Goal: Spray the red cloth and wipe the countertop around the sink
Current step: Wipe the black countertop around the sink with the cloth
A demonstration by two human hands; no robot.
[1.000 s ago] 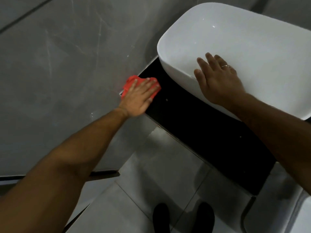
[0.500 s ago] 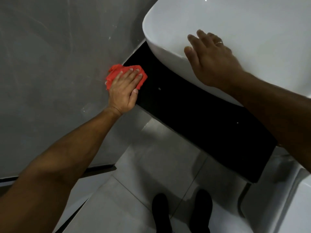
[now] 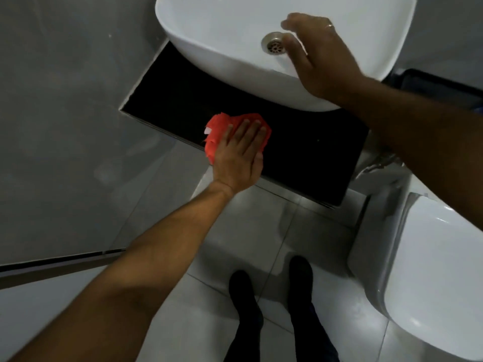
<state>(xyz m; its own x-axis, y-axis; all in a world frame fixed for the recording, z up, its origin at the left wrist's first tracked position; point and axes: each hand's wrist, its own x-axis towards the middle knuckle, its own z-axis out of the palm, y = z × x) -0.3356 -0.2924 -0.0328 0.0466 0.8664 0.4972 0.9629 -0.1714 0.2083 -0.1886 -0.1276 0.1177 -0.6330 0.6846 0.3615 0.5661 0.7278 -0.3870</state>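
My left hand (image 3: 239, 155) lies flat on the crumpled red cloth (image 3: 222, 129) and presses it onto the black countertop (image 3: 308, 152), close to the counter's front edge and left of its middle. The white sink basin (image 3: 222, 30) sits on the counter behind the cloth, its metal drain (image 3: 273, 44) showing. Over the basin's front rim rests my right hand (image 3: 321, 56), fingers spread, a ring on one finger, holding nothing. No spray bottle is in view.
A grey tiled wall (image 3: 65, 126) bounds the counter on the left. A white toilet (image 3: 439, 270) stands at the lower right beside the counter's right end. My two dark shoes (image 3: 271, 291) stand on the pale floor tiles below the counter.
My left hand has slid the red cloth from the counter's far left corner by the wall toward the right along the front edge. The view has shifted, so the sink drain and toilet now show.
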